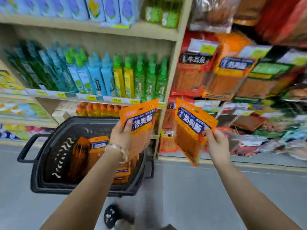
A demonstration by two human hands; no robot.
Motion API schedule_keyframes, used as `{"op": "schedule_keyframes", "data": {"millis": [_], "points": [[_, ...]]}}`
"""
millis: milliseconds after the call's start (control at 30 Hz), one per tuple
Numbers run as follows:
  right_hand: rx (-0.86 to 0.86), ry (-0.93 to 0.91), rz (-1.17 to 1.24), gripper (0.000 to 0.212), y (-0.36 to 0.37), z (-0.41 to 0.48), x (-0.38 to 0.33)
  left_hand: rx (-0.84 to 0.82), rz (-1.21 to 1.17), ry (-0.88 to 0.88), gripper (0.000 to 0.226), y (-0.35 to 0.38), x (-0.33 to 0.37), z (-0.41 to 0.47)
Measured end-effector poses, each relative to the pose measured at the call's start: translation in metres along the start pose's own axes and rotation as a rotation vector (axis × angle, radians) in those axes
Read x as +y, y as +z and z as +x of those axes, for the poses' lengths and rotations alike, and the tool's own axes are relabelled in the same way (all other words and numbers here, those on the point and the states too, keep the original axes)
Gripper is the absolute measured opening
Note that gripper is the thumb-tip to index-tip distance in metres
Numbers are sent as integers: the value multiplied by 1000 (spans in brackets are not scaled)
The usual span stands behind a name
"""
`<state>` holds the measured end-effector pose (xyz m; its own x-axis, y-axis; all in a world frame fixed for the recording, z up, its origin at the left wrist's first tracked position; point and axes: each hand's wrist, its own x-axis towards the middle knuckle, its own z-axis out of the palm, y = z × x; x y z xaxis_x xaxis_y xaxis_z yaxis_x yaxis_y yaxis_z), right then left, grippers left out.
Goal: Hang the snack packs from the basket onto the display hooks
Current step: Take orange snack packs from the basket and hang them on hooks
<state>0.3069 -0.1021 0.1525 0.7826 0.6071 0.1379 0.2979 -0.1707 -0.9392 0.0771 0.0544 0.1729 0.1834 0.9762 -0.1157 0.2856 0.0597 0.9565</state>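
Observation:
My left hand [120, 136] grips an orange snack pack [141, 125] with a blue label, held upright above the black basket [39, 165]. My right hand [216, 144] holds a second orange snack pack [191, 130], tilted, in front of the display's lower rows. Several more orange packs [98, 145] lie in the basket on the floor. Matching orange packs [232, 75] hang on the display at the upper right. The hooks themselves are hidden behind the hanging packs.
A wooden shelf unit [172, 90] with green, blue and yellow bottles [103, 77] stands to the left of the snack display. Red packs [194, 63] and other bags hang nearby. Grey floor [191, 188] lies below, with a dark shoe [114, 216] at the bottom.

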Motion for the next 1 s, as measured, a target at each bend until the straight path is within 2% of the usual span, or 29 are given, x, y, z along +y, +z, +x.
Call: {"op": "schedule_keyframes", "data": {"millis": [100, 233, 300, 433, 533, 733, 900, 1000], "points": [[81, -119, -63, 50, -60, 22, -17, -43, -33, 98, 37, 43, 43, -18], [126, -168, 1, 31, -124, 51, -44, 20, -72, 174, 47, 84, 103, -30], [177, -215, 17, 26, -147, 66, -61, 47, -147, 230, 41, 98, 134, -32], [268, -278, 54, 31, -180, 101, -95, 35, -182, 314, 29, 124, 189, -27], [304, -275, 95, 28, -194, 128, -121, 68, -211, 371, 35, 136, 225, -19], [334, -273, 242, 26, -197, 200, -169, 45, -274, 484, 29, 158, 287, 17], [319, -263, 398, 39, -191, 268, -208, 73, -280, 541, 33, 173, 327, 56], [278, -269, 460, 21, -187, 302, -228, 68, -342, 573, 32, 181, 346, 72]]}}
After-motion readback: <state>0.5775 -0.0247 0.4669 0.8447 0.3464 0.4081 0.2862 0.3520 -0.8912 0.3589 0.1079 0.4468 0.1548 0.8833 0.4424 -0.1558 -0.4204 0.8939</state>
